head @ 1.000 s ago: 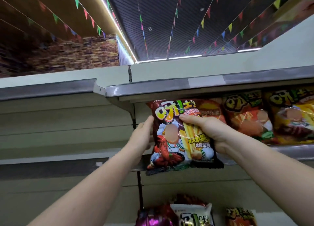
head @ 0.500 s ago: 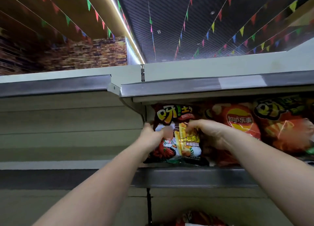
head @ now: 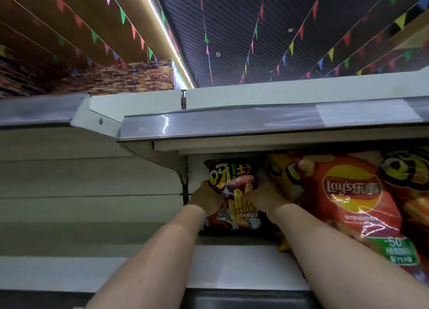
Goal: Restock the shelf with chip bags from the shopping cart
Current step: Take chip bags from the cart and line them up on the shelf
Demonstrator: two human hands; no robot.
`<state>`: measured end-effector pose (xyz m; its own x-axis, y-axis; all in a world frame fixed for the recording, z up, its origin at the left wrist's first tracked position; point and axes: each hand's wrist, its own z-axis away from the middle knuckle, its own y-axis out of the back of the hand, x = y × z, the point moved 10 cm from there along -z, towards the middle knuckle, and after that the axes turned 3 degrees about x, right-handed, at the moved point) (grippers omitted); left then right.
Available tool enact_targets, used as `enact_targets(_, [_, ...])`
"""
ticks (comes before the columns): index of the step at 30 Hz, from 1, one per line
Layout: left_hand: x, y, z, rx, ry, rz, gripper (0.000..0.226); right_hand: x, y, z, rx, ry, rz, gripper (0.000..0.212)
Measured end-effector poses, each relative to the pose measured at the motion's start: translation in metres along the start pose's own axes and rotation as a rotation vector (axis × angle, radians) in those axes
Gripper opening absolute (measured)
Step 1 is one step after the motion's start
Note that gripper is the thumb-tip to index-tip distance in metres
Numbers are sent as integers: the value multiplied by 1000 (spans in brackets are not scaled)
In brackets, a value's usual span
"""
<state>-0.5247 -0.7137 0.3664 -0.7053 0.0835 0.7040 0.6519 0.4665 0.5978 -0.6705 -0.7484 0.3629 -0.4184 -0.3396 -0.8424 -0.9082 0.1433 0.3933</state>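
Note:
A dark red chip bag (head: pixel 234 188) with yellow fries printed on it stands upright at the far left end of the shelf (head: pixel 232 264), deep under the upper shelf. My left hand (head: pixel 205 198) grips its left edge. My right hand (head: pixel 264 198) grips its right side. Both arms reach up and forward into the shelf. The bag's lower left part is hidden behind my left wrist. The shopping cart is out of view.
A yellow bag (head: pixel 285 176) leans right behind my right hand. A large red Lay's bag (head: pixel 352 199) and another dark bag (head: pixel 411 181) fill the shelf to the right. The upper shelf's metal edge (head: pixel 255 125) hangs just overhead. The bay to the left holds nothing.
Both hands have pushed the dark red bag from the shelf's front edge back into the far left corner. The camera has tilted up and come closer to the shelf.

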Motion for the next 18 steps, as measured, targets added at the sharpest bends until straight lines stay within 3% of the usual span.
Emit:
enact_targets(2, [-7,-3,-4,31,37,44,53,-1,2,-3,50,50,119,33])
enact_targets(6, [-10,1,-3,62,32,53,58,-5,12,-3,185,127,216,51])
enact_targets(8, [-11,4,-1,76,26,46,58,-7,10,-1,181,161,269,44])
enact_targets(14, [-6,-5,1,-41,-60,-116,25,-10,-2,8,61,145,476,16])
enact_targets(16, [-3,-7,2,-48,-65,-130,22,-8,-7,12,42,133,538,28])
enact_targets(18, [1,-4,8,-24,-63,-145,18,-9,-10,14,35,141,560,27])
